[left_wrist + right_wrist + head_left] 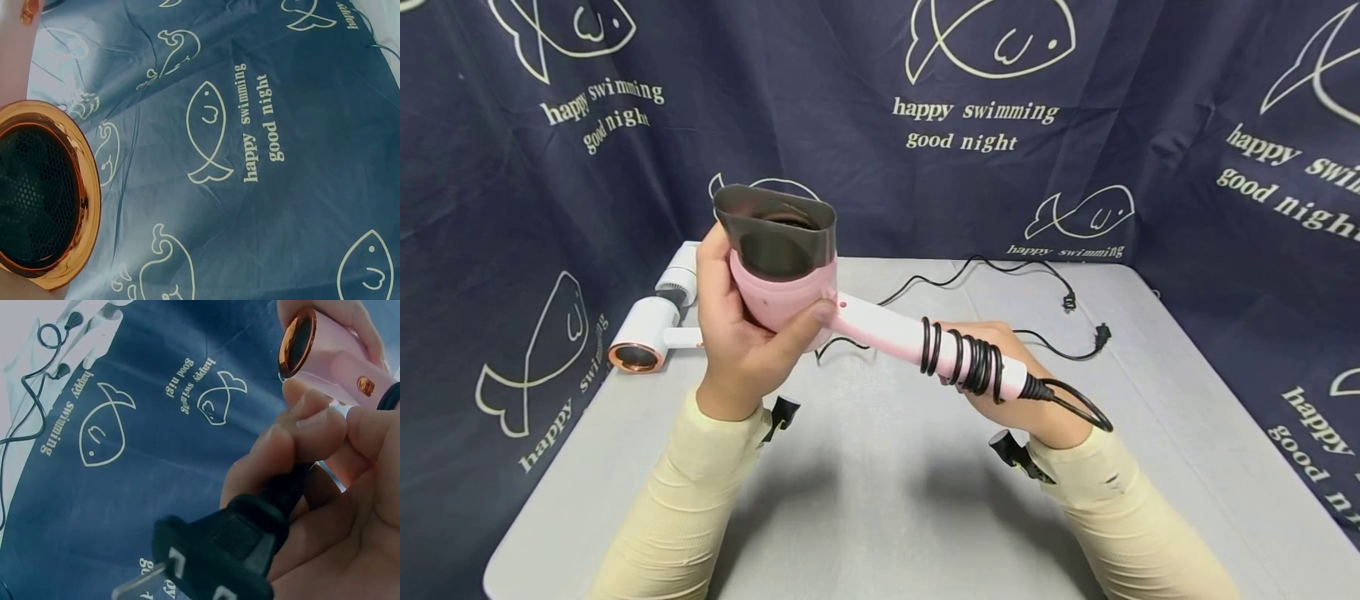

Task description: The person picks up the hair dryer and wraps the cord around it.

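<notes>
A pink hair dryer (786,304) with a dark nozzle (775,242) is held up above the table. My left hand (733,346) grips its head, with the thumb across the near side. In the left wrist view, the copper-rimmed rear grille (28,194) faces the camera. Black cord (977,364) is wound several times round the handle. Partly hidden behind the handle is my right hand (1026,354). Seen from the right wrist, that hand's fingers pinch a black plug (231,544) with metal prongs. Whether it also touches the handle cannot be told.
Two white hair dryers (651,325) lie at the table's left back; my left hand partly covers them. Black cords with two plugs (1101,336) stretch across the back right of the grey table (880,517). A dark blue printed curtain (865,83) surrounds the table's back and sides.
</notes>
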Motion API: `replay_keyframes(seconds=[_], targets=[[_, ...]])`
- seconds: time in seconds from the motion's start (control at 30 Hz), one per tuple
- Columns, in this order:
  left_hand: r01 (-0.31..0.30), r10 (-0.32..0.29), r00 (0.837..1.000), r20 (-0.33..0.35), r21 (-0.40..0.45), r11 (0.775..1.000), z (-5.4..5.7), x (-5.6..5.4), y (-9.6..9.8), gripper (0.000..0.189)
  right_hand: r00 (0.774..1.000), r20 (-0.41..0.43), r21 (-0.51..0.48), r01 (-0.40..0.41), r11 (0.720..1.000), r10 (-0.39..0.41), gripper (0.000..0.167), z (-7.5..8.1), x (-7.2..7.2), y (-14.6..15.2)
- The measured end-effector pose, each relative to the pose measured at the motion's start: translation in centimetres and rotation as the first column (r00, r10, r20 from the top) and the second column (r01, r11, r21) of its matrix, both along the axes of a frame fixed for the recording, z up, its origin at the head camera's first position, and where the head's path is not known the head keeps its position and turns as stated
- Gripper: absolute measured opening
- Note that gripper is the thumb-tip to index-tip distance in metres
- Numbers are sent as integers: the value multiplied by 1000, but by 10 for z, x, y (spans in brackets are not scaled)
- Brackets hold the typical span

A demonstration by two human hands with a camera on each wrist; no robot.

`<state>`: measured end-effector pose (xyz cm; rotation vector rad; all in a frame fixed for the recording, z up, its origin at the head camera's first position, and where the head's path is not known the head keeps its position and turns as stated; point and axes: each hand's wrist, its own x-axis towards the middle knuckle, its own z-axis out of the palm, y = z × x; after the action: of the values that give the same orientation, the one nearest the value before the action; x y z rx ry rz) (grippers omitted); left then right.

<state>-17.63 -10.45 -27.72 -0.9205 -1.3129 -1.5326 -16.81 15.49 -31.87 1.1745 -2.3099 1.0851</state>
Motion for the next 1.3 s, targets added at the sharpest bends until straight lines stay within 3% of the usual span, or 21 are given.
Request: replay_keyframes(seconds=[0.17, 0.37, 0.5, 0.57, 0.8, 0.87, 1.13, 1.3], targets=[[-27, 27, 1000, 14, 15, 1000, 1, 1, 2, 86, 986, 163, -41, 40, 998, -33, 30, -7, 3, 0], [-62, 62, 998, 21, 14, 998, 2, 1, 3, 87, 904, 405, 44, 132, 990, -138, 21, -3, 9, -1], [-62, 62, 998, 21, 18, 998, 3, 3, 3, 86, 869, 460, 124, 140, 982, -182, 20, 0, 10, -2], [-53, 52, 998, 21, 24, 998, 3, 3, 4, 86, 873, 451, 137, 134, 981, -183, 18, 0, 10, -3], [-54, 52, 998, 39, 51, 997, 3, 4, 5, 84, 959, 269, 44, 80, 996, -89, 9, -6, 5, -6], [-60, 58, 998, 34, 50, 997, 3, 3, 5, 84, 965, 250, 44, 75, 996, -84, 9, -7, 4, -6], [-89, 88, 996, 34, 37, 995, 3, 3, 5, 84, 951, 305, 28, 41, 999, -47, 10, -8, 3, -12], [-124, 122, 991, 47, 33, 992, 3, 4, 5, 84, 959, 278, 29, 43, 999, -49, 8, -10, 2, -15]])
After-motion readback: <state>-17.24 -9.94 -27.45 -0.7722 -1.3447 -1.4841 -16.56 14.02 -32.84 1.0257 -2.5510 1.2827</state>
